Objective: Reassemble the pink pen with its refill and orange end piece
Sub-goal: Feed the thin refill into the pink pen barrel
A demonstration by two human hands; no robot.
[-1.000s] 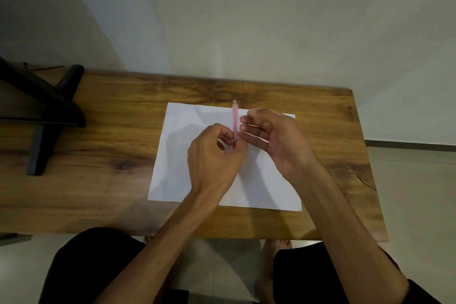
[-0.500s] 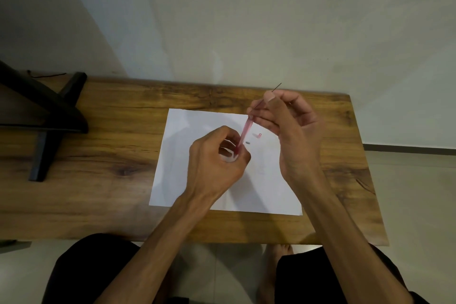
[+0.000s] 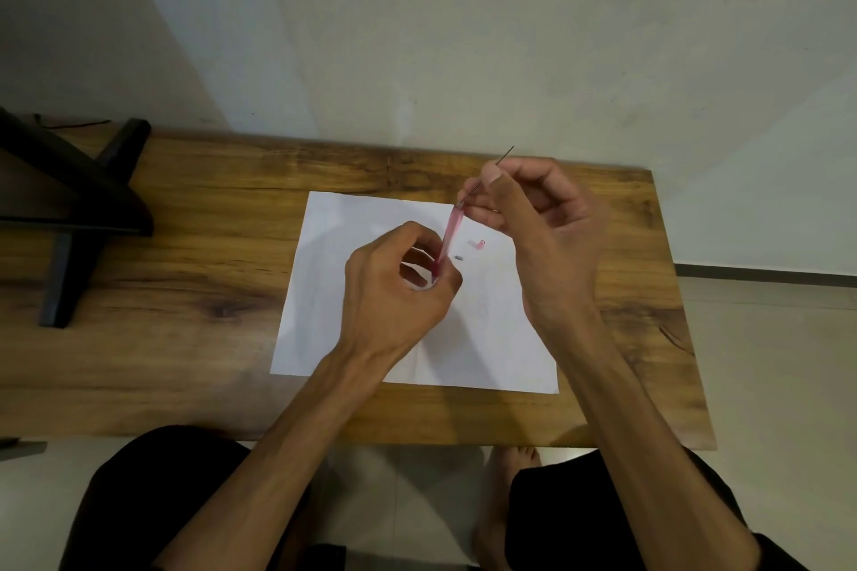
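My left hand (image 3: pixel 394 287) grips the lower end of the translucent pink pen barrel (image 3: pixel 449 236), which tilts up and to the right above the white paper (image 3: pixel 334 292). My right hand (image 3: pixel 542 223) pinches a thin dark refill (image 3: pixel 503 155) between thumb and fingers. The refill's lower part runs into the barrel's upper end and its tip sticks out past my thumb. A small pink-orange end piece (image 3: pixel 477 244) and a tiny dark part (image 3: pixel 459 256) lie on the paper between my hands.
The paper lies on a wooden table (image 3: pixel 185 274) against a pale wall. A black stand (image 3: pixel 69 209) occupies the table's left side. My knees and a bare foot (image 3: pixel 510 468) show below the table's near edge.
My right hand has risen from the barrel towards the far right, holding the thin refill. The two small parts on the paper are now uncovered. The barrel tilted right.
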